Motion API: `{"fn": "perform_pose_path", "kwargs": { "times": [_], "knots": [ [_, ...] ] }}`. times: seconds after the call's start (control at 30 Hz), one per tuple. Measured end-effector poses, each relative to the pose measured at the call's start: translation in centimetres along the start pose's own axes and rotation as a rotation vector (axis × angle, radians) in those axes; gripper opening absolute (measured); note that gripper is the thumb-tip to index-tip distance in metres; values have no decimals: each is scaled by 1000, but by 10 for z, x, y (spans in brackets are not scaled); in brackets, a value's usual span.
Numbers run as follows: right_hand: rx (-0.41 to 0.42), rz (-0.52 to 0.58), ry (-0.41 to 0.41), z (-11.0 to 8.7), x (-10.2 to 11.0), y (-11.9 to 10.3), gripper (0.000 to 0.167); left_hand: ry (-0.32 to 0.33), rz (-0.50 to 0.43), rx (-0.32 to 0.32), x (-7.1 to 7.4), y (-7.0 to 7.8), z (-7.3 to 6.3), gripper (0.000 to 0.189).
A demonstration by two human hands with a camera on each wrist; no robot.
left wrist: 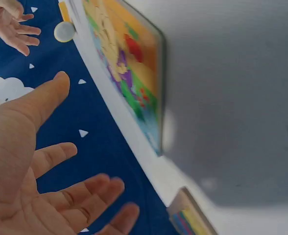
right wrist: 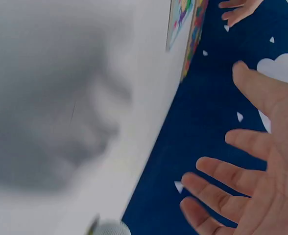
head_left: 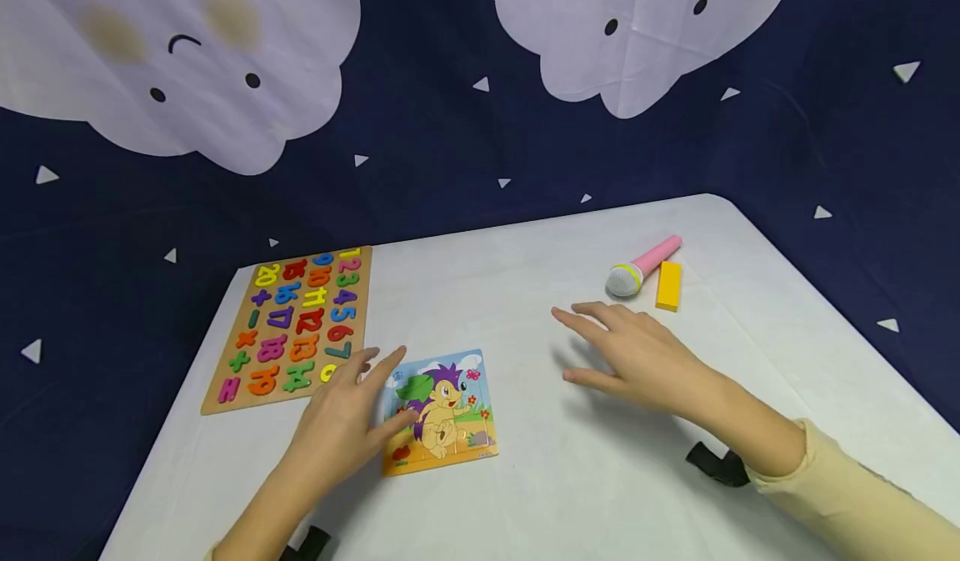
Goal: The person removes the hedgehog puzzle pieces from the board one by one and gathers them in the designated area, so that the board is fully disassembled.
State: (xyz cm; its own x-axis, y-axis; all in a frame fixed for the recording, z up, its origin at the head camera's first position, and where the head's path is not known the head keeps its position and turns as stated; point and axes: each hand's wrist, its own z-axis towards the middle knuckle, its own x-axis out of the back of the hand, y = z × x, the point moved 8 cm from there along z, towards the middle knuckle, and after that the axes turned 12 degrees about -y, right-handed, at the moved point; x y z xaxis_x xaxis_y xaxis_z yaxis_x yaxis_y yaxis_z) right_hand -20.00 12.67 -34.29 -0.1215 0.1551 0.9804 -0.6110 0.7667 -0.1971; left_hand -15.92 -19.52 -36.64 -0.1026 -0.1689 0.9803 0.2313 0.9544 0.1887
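Note:
A square picture puzzle (head_left: 450, 411) with a purple-haired hedgehog lies flat on the white table. Over its left edge hovers my left hand (head_left: 341, 419), fingers spread and holding nothing. In the left wrist view that hand (left wrist: 46, 166) is open beside the puzzle (left wrist: 129, 63). My right hand (head_left: 645, 361) is raised above the table to the right of the puzzle, its fingers loosely extended and its grasp empty. Nearest to it are a pink toy microphone (head_left: 645, 267) with a silver head and a yellow rectangular block (head_left: 668, 286). The right wrist view shows the same hand (right wrist: 252, 171) with fingers apart.
A wooden number board (head_left: 292, 328) with colourful numerals and signs lies at the table's left, partly behind my left hand. The white table (head_left: 525, 511) ends at a dark blue backdrop (head_left: 435, 127) with clouds and small triangles. Black straps (head_left: 717, 463) show near both wrists.

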Motion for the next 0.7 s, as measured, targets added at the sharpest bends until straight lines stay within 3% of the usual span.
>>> {"fn": "perform_pose_path", "kwargs": {
  "times": [0.13, 0.33, 0.5, 0.7],
  "knots": [
    [9, 106, -24, 22, -12, -8, 68, -61, -108, 0, -9, -7, 5, 85],
    [28, 247, -128, 56, -34, -25, 60, -180, -248, 10, -24, -18, 14, 80],
    [52, 365, -183, 81, -50, -36, 54, -253, -290, -8, -34, -22, 22, 72],
    [95, 411, -228, 102, -66, -45, 51, -317, -313, -15, -42, -23, 28, 65]
  ]
}}
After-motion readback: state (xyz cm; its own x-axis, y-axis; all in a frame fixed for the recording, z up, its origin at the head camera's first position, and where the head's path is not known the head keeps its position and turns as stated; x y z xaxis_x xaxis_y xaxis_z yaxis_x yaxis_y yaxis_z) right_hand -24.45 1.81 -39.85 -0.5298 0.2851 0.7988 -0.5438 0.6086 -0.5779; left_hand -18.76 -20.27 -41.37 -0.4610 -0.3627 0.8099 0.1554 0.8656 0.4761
